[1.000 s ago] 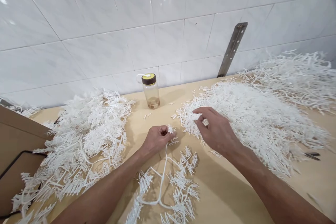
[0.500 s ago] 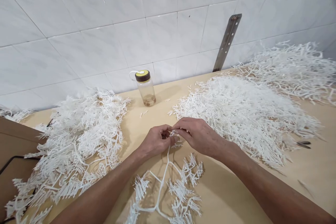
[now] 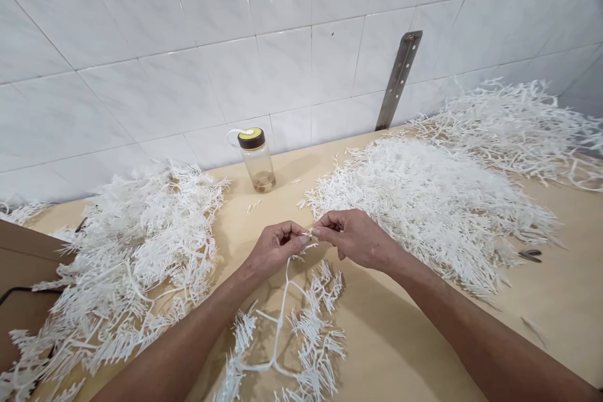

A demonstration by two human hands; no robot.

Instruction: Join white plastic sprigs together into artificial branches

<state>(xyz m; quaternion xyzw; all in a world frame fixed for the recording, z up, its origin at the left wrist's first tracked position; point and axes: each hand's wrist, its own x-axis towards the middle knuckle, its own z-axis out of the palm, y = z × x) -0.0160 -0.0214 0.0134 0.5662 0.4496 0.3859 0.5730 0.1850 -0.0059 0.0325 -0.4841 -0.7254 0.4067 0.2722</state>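
Observation:
A white artificial branch [image 3: 279,330] with several forks and feathery tufts hangs low over the table, below my hands. My left hand [image 3: 277,248] is closed, thumb and forefinger pinching its upper tip. Right beside it, my right hand [image 3: 357,239] pinches the small white sprigs at that same tip, its other fingers curled. The fingertips of both hands nearly meet, so the exact joint between the pieces is partly hidden. Close behind my right hand spreads a heap of small loose white sprigs [image 3: 424,201].
Tufted white branches [image 3: 160,245] are piled at left beside a brown cardboard box [image 3: 28,292]. A clear bottle [image 3: 257,163] with a dark and green lid stands near the tiled wall. A metal bracket [image 3: 399,78] leans there. More white stems [image 3: 518,129] and a small dark tool [image 3: 531,255] lie right.
My right hand's fingers have shifted from lying over the tip to a pinch at its side, turning slightly. The branch has swung a little left, and the whole view has shifted slightly.

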